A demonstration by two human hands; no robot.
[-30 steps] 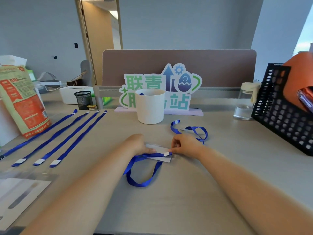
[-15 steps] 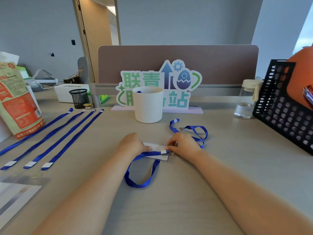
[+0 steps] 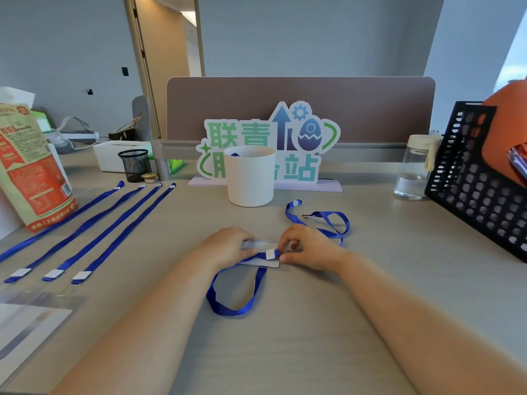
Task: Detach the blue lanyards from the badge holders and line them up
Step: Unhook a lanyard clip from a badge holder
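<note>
A clear badge holder (image 3: 263, 262) lies on the desk between my hands, with a blue lanyard (image 3: 232, 307) looped toward me from it. My left hand (image 3: 228, 245) holds down the holder's left end and the strap. My right hand (image 3: 306, 246) pinches the lanyard's clip end by the white tag (image 3: 270, 254). Another blue lanyard (image 3: 328, 219) lies curled just behind my right hand. Several detached blue lanyards (image 3: 97, 232) lie straight and side by side at the left.
A white cup (image 3: 250, 178) and a printed sign (image 3: 271, 143) stand behind my hands. A red bag (image 3: 31, 169) and mesh pen cup (image 3: 134, 165) sit at left, a water bottle (image 3: 412, 169) and black basket (image 3: 482, 183) at right. Empty badge holders (image 3: 28, 326) lie near left.
My hands have stayed on the holder and clip, with only small finger movement at the clip. The view has shifted slightly.
</note>
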